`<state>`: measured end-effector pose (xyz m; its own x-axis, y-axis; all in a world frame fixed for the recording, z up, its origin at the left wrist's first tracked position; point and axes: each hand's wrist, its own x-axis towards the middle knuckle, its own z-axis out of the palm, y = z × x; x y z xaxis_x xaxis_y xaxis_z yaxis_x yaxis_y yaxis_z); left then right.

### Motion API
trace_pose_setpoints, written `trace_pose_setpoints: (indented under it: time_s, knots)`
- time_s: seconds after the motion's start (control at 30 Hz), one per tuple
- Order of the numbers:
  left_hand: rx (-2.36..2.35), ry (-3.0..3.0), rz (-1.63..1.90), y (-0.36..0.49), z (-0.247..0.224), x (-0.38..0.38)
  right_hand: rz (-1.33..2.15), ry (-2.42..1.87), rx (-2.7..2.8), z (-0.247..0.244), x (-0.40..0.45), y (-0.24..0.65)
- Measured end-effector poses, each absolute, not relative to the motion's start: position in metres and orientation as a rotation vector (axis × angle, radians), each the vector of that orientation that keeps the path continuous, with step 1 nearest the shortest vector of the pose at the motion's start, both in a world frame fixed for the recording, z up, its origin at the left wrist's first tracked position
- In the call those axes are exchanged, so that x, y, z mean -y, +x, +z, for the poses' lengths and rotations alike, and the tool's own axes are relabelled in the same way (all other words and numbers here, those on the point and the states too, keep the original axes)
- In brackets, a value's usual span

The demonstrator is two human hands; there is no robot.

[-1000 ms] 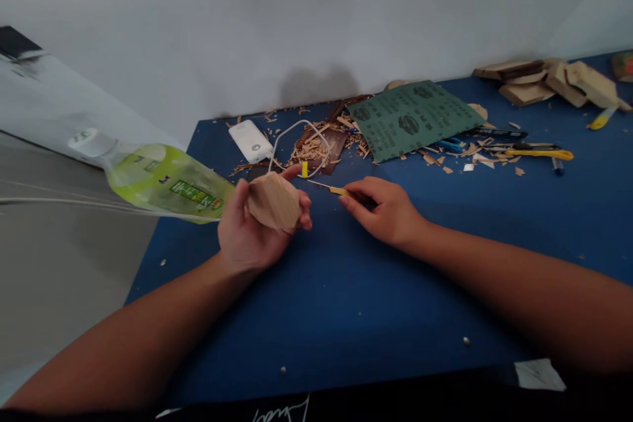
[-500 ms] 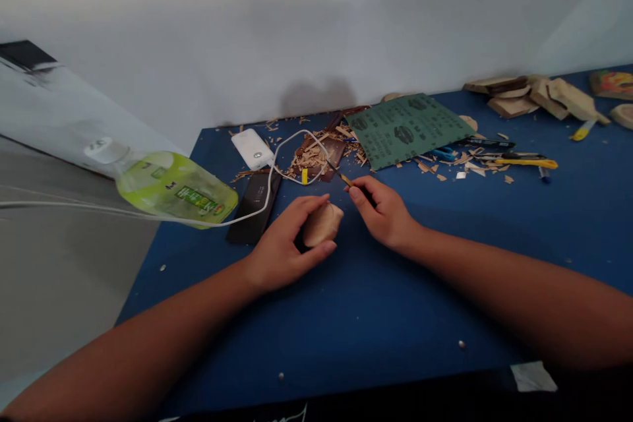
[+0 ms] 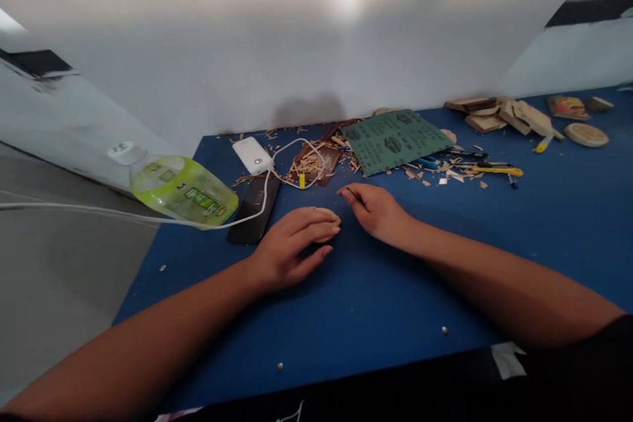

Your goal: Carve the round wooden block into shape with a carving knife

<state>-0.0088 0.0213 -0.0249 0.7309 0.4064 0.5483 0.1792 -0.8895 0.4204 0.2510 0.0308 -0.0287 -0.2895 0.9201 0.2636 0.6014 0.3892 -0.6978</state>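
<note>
My left hand (image 3: 297,244) lies over a small pale wooden piece (image 3: 326,231), its fingers curled round the top and most of the piece hidden beneath them. To the right, my right hand (image 3: 376,210) is closed on a thin dark tool (image 3: 354,194); only a short bit of it shows between the fingers. The two hands are close but apart above the blue table (image 3: 356,330). Wood shavings (image 3: 309,161) lie just beyond them.
A green sandpaper sheet (image 3: 395,140), a yellow cutter (image 3: 499,171) and wood blocks (image 3: 514,115) lie behind to the right. At left are a green-yellow bottle (image 3: 182,191), black phone (image 3: 253,211), white power bank (image 3: 252,155) and white cable (image 3: 232,225).
My left fingers have come down over the wooden piece, covering more of it. My right hand has turned, and the tool's long tip no longer shows. The view has shifted rightward.
</note>
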Motion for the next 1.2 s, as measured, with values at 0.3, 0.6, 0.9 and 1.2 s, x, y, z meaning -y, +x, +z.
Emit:
trace_pose_setpoints:
  time_s: [0.3, 0.6, 0.9, 1.2]
  knots:
    - [-0.331, 2.579, 0.838, -0.004, -0.028, -0.023, 0.017, -1.927, 2.21, 0.025, -0.078, 0.355]
    - [-0.345, 2.55, 0.821, -0.003, -0.028, -0.021, 0.154, -1.988, 2.279, -0.02, -0.096, 0.364]
    - [-0.359, 2.521, 0.837, -0.002, -0.031, -0.021, -0.013, -1.939, 2.03, -0.015, -0.107, 0.399]
    - [-0.377, 2.474, 0.837, -0.003, -0.032, -0.021, 0.0, -2.48, 1.974, -0.009, -0.098, 0.42]
